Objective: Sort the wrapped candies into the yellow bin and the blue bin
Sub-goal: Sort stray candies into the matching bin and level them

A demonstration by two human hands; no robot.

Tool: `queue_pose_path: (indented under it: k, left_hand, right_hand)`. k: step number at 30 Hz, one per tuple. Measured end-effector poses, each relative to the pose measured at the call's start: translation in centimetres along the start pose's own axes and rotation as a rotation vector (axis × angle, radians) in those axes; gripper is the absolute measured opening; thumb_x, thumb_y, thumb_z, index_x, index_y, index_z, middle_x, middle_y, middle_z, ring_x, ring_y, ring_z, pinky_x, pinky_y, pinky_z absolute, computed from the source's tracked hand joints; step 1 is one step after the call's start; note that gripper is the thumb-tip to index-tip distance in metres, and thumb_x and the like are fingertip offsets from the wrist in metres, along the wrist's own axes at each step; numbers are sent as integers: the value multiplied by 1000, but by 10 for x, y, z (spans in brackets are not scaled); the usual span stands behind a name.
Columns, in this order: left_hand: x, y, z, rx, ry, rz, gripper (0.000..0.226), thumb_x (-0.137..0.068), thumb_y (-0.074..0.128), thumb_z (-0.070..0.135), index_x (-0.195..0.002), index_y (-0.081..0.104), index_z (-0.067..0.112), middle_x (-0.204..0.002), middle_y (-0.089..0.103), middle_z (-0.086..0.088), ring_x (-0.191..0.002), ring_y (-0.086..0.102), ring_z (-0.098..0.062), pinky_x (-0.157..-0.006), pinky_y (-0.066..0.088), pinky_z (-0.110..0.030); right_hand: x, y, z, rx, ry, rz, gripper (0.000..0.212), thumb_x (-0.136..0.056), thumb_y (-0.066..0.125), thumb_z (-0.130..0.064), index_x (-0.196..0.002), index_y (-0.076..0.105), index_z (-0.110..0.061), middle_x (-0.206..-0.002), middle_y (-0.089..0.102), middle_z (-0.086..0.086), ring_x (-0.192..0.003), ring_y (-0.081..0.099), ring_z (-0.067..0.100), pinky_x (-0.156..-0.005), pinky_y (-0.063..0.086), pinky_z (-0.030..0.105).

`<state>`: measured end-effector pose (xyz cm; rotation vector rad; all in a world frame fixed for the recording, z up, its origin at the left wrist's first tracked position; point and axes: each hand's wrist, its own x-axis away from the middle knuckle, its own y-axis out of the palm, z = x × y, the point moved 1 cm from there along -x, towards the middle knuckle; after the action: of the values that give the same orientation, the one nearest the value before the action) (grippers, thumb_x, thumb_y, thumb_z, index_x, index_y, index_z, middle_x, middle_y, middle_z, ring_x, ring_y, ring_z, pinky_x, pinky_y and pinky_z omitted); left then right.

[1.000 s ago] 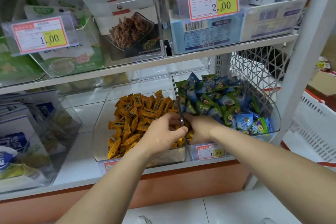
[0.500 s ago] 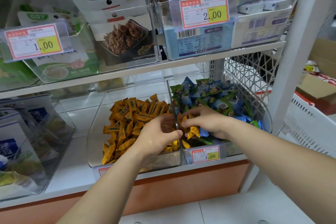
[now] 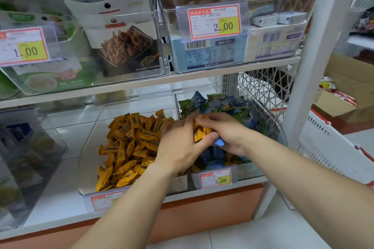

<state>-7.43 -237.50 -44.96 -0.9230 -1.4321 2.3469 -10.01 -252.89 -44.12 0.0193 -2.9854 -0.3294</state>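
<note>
From my seat, both hands meet just right of the frame's centre, over the wall shared by the 2 clear bins on the lower shelf. The right hand is curled over a small bunch of stray yellow candies, fingers hooked on top. The left hand closes on the same bunch from the other side, with its thumb pressed against the lowest wrapper. Neither hand is spread wide; together they cup the bunch so nothing slips back.

The bunch sits above the near-left corner of the blue bin, right of centre, where blue and green candies are heaped toward the back. I judge the yellow ones are held there because they were mixed into the wrong stock. A loose blue candy pokes out under the right palm, and I cannot tell whether it is gripped or merely touched.

The yellow bin, left of centre, holds the yellow heap, so it is the natural drop point just beside the hands. More yellow wrappers show low in the blue bin behind its price tag, so I judge the sorting unfinished. The next move calls for carrying the bunch left over the divider without dragging that blue candy along.
</note>
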Motion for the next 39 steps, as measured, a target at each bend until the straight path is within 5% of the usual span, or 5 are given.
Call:
queue_pose_path:
  k: [9,16,20,29,39]
  left_hand:
    - [-8,-7,2,-30,2,273,43,-93,41,55,-123,45,25,-82,69,-4,-70,66,-31,-53,39,-27]
    - [-11,-28,-37,142,-217,259,29,-94,58,45,-114,47,27,-66,56,11,-55,55,-10,-43,33,-14]
    - [4,-45,-76,-56,-327,84,43,-86,63,56,-122,56,33,-99,70,1,-86,66,-23,-62,49,-29]
    - [23,-34,-38,200,-128,-80,50,-86,65,52,-131,60,29,-121,66,14,-97,57,4,-79,41,-10]
    - [19,-33,-31,295,-75,27,57,-87,66,50,-139,50,35,-127,63,13,-112,57,-5,-95,50,-28]
  right_hand:
    - [-4,11,-19,-113,69,-58,35,-103,49,-36,-101,66,-6,-84,75,9,-76,73,20,-60,56,30]
    - [-3,0,-27,477,-68,14,25,-101,57,-27,-105,67,-5,-94,75,17,-75,72,25,-68,60,39]
    - [1,-21,-32,1420,-108,206,30,-93,61,-36,-93,68,-6,-90,69,17,-84,65,36,-73,55,44]
    - [-10,21,11,1698,-62,0,41,-91,66,-31,-129,57,-19,-122,61,7,-105,61,28,-86,55,39]
    - [-1,5,-15,865,-161,102,24,-74,87,-22,-93,71,-26,-92,75,-6,-87,71,11,-76,54,23]
